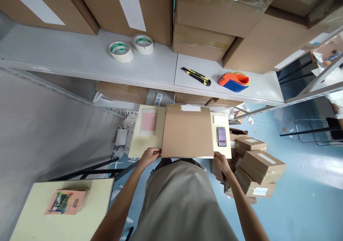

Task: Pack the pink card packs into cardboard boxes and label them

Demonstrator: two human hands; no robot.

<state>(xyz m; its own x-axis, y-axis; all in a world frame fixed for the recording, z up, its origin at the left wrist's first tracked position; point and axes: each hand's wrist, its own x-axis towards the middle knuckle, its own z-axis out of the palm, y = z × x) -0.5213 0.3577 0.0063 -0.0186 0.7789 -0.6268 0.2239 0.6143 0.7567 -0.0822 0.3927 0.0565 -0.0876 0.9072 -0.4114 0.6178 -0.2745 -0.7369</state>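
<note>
A brown cardboard box [187, 132] lies on a small pale yellow table [134, 141] right in front of me, with a white label at its far edge. My left hand [150, 156] is closed at the box's near left corner, fingers curled against its edge. At the near right corner, my right hand [222, 161] grips the box in the same way. The fingertips of both hands are partly hidden. A pink sheet [148, 121] lies to the left of the box. On its right are a phone [222, 136] and a small white card or stack [219, 119].
Beyond the table runs a grey shelf [80, 60] with large cartons, two tape rolls [121, 51], a yellow-black box cutter [196, 76] and an orange-blue tape dispenser [234, 81]. Several boxes [261, 166] are piled on the floor at right. Pink books [66, 201] lie on a left-hand table [93, 219].
</note>
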